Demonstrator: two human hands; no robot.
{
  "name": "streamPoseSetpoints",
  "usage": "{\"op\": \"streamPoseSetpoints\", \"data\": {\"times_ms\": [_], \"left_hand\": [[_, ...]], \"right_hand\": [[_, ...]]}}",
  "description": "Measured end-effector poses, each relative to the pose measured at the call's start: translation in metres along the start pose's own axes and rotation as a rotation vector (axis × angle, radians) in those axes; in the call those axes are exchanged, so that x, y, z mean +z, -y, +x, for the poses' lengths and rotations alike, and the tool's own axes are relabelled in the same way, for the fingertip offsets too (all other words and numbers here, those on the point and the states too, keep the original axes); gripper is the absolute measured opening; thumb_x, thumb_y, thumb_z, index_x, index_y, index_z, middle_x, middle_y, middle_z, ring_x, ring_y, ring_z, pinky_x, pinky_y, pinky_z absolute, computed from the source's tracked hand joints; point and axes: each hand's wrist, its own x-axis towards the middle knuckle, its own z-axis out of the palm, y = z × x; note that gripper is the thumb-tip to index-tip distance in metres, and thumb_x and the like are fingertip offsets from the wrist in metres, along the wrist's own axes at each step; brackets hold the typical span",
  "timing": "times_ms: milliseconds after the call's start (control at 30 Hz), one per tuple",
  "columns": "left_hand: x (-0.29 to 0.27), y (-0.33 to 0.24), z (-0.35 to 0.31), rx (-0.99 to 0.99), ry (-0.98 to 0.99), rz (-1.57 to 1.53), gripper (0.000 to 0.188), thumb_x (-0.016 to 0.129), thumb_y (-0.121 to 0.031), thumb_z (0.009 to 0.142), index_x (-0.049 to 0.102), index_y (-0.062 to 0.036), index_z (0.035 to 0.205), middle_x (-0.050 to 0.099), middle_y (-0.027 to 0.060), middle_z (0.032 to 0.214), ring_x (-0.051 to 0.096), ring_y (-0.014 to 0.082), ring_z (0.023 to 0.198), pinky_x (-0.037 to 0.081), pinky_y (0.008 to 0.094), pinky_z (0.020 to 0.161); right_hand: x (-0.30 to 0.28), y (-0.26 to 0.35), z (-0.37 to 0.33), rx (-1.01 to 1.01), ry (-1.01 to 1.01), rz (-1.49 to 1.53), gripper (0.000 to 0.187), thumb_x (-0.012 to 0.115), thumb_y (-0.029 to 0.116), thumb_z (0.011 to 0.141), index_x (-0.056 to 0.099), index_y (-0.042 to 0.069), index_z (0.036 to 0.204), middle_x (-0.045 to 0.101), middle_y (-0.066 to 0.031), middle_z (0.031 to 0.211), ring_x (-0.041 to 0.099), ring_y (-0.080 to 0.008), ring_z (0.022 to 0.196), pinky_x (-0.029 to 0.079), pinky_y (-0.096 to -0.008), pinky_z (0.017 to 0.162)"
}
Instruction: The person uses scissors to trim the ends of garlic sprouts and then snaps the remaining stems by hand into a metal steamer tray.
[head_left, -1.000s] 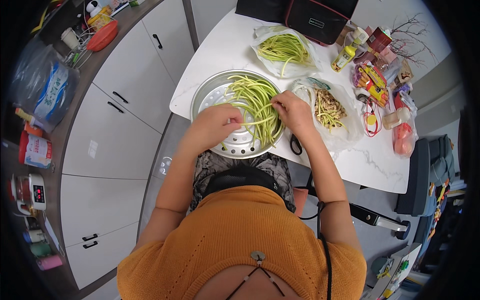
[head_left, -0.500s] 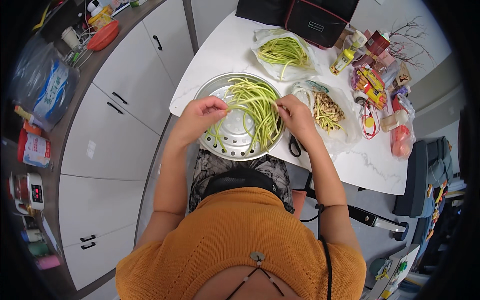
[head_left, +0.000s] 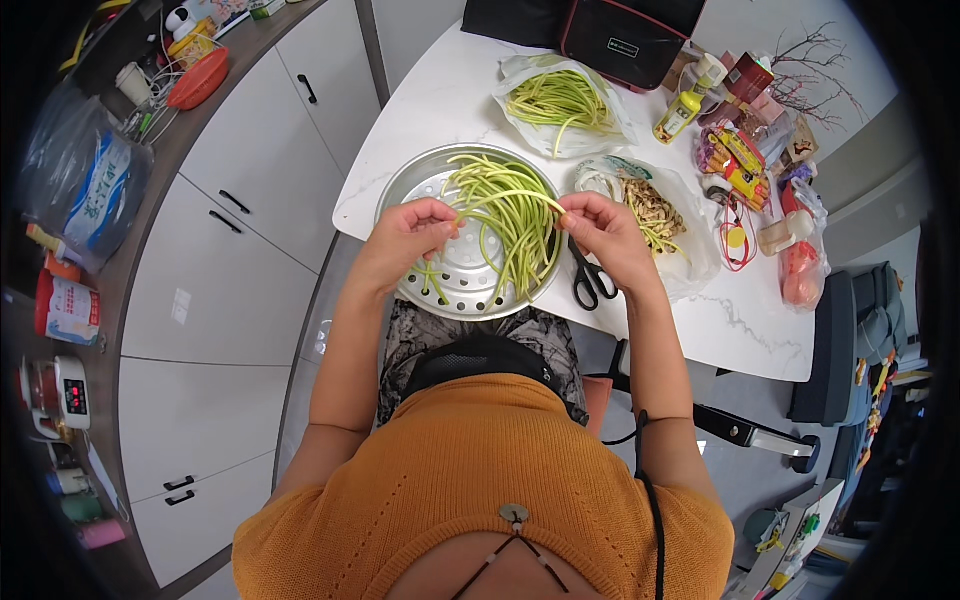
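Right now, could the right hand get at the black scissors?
Probably yes: the scissors lie beside the right hand on the table, handles uncovered. It would likely need to release the green stem first.

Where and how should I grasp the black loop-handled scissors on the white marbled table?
Take the scissors by the paired loops, probably from the near edge of the table: the loops lie uncovered toward that edge, while the narrow end points away, beside the round silver metal pan.

Lower centre of the frame: a mustard-orange knitted top [head_left: 480,430] with short sleeves, a dark cord necklace [head_left: 482,567] with round pendant [head_left: 514,513], black waist piece [head_left: 483,357], grey-and-black patterned trousers [head_left: 408,335]; a black cable [head_left: 651,490] to the right.
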Motion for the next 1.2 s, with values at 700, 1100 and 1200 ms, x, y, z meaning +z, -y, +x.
{"op": "streamPoseSetpoints", "data": {"times_ms": [700, 1100, 1200], "left_hand": [[0.053, -0.014, -0.001, 0.341, -0.173, 0.587, 0.023, 0.065, -0.01, 0.076, 0.061, -0.0056, 0.098, 0.058, 0.003, 0.079, 0.047, 0.0107, 0.057, 0.04, 0.0241, 0.053], [0.062, -0.006, 0.003, 0.452, -0.196, 0.561, 0.013, 0.063, -0.007, 0.077, 0.063, -0.0011, 0.087, 0.06, 0.0079, 0.073, 0.053, 0.0168, 0.059, 0.042, 0.0273, 0.056], [0.057, -0.002, 0.004, 0.465, -0.074, 0.517, 0.015, 0.062, -0.005, 0.08, 0.065, 0.0002, 0.094, 0.063, 0.0051, 0.075, 0.051, 0.0063, 0.057, 0.041, 0.02, 0.051]], "right_hand": [[0.026, 0.016, -0.012, -0.456, -0.274, -0.82, 0.009, 0.063, 0.01, 0.077, 0.064, 0.004, 0.084, 0.06, -0.0072, 0.075, 0.057, -0.0184, 0.055, 0.046, -0.0288, 0.052], [0.027, 0.023, -0.016, -0.461, -0.328, -0.783, 0.008, 0.063, 0.009, 0.078, 0.063, 0.004, 0.085, 0.059, -0.0086, 0.074, 0.058, -0.0195, 0.056, 0.045, -0.029, 0.052], [0.026, 0.021, -0.015, -0.539, -0.331, -0.797, 0.008, 0.062, 0.01, 0.08, 0.063, 0.004, 0.085, 0.059, -0.0098, 0.074, 0.058, -0.0234, 0.06, 0.046, -0.0307, 0.055]]}}
